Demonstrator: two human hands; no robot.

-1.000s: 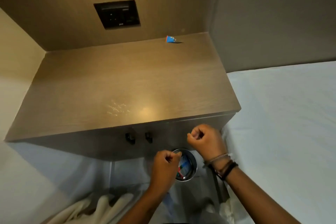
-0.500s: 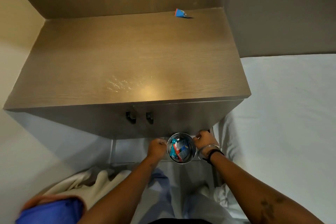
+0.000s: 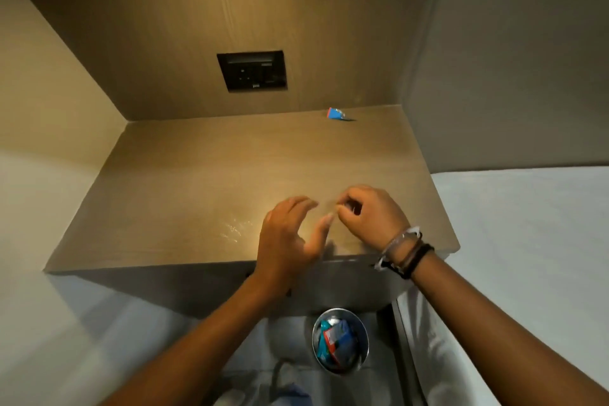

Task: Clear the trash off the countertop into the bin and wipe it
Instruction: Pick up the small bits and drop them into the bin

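Wooden countertop (image 3: pixel 184 194) in a panelled alcove, with a pale smear (image 3: pixel 234 228) left of centre near the front edge. On the back panel, a dark socket plate (image 3: pixel 252 71). Above the front half of the top, left hand (image 3: pixel 286 237) with fingers spread and thumb apart, palm turned right, holding nothing. Close beside it, right hand (image 3: pixel 370 217) with fingers curled in and tips pinched together; whether anything sits between them, impossible to tell through the blur. Bracelets (image 3: pixel 403 252) on the right wrist. Down below the front edge, on the floor, a round metal bin (image 3: pixel 362 331) holding blue and red wrappers (image 3: pixel 336 341). Far back toward the right corner, one blue scrap of trash (image 3: pixel 335 114) lying on the top, well apart from both hands.
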